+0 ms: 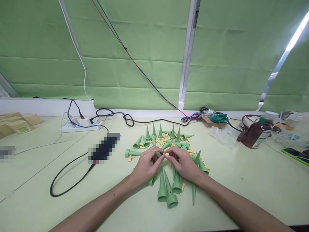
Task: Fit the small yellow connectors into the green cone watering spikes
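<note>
Now your left hand [146,165] pinches a green cone [158,154] and your right hand [185,164] pinches a little yellow piece [167,154], held close over the middle of the cone pile [166,139] so they line up.

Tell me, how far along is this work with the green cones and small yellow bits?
Looks partway. Done, perhaps: a few cones near the wrists lie grouped apart, though whether they are fitted is unclear. In hand: the left hand holds a green cone, and the right hand pinches a yellow piece at its end. Left: the far pile of cones and loose yellow pieces.
</note>
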{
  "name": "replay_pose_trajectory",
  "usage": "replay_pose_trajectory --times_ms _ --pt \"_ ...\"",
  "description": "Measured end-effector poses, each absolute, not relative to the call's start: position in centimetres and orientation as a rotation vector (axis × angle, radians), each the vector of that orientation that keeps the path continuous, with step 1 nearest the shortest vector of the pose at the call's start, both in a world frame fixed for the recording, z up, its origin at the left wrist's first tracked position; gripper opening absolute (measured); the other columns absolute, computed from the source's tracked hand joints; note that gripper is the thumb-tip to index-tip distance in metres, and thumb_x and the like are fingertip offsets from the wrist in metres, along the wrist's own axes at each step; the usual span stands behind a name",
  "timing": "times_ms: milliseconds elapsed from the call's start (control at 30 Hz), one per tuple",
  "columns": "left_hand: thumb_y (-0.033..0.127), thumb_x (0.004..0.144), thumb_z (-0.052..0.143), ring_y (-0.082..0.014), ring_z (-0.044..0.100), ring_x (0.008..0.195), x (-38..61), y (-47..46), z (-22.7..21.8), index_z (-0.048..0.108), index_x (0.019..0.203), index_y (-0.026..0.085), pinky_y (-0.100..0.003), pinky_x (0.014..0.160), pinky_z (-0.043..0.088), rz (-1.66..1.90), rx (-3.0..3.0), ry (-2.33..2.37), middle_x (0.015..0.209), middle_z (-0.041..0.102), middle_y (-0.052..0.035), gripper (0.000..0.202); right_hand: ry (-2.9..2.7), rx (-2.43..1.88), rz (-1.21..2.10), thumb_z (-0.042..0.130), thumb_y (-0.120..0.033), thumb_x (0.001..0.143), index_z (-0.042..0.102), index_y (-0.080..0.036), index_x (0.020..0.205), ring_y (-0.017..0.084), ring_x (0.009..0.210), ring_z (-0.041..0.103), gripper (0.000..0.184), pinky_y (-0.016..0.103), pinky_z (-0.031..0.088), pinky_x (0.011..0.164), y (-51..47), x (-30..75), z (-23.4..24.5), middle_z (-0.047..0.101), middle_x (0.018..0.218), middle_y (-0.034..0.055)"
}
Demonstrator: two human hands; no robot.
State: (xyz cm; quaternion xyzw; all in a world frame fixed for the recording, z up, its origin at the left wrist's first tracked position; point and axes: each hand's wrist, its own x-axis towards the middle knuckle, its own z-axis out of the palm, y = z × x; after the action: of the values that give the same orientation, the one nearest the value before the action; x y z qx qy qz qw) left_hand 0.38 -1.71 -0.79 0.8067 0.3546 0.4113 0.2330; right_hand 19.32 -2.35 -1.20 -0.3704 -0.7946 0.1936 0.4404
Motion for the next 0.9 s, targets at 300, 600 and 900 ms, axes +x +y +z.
replay_pose_trajectory --times_ms 300,600,900 --pt "0.028 0.093 0.052 -0.0105 0.055 0.065 0.41 -1.77 -0.68 0.061 0.101 0.019 -0.022 0.053 0.045 1.130 2.255 0.947 0.094 0.060 -0.0051 0.015 -1.963 -0.929 0.511 0.053 -0.022 0.094 0.063 -0.020 0.094 0.015 0.071 0.058 0.010 0.028 0.044 0.065 -2.50 19.42 -0.98 0.064 0.081 0.0025" --pt "0.024 0.092 0.052 -0.0106 0.056 0.067 0.32 -1.60 -0.87 0.062 0.101 0.017 -0.021 0.055 0.047 1.131 2.272 0.897 0.093 0.060 -0.0051 0.015 -1.976 -0.942 0.541 0.053 -0.021 0.094 0.062 -0.019 0.093 0.015 0.072 0.058 0.009 0.027 0.044 0.066 -2.39 19.53 -1.18 0.064 0.081 0.0017" --pt "0.023 0.092 0.054 -0.0153 0.058 0.084 0.20 -1.35 -0.72 0.063 0.092 0.018 -0.022 0.059 0.047 1.142 2.281 0.796 0.092 0.061 -0.0059 0.010 -2.003 -0.940 0.525 0.054 -0.018 0.093 0.061 -0.019 0.089 0.014 0.068 0.054 0.008 0.026 0.041 0.063 -2.39 19.56 -1.36 0.061 0.077 0.0004"
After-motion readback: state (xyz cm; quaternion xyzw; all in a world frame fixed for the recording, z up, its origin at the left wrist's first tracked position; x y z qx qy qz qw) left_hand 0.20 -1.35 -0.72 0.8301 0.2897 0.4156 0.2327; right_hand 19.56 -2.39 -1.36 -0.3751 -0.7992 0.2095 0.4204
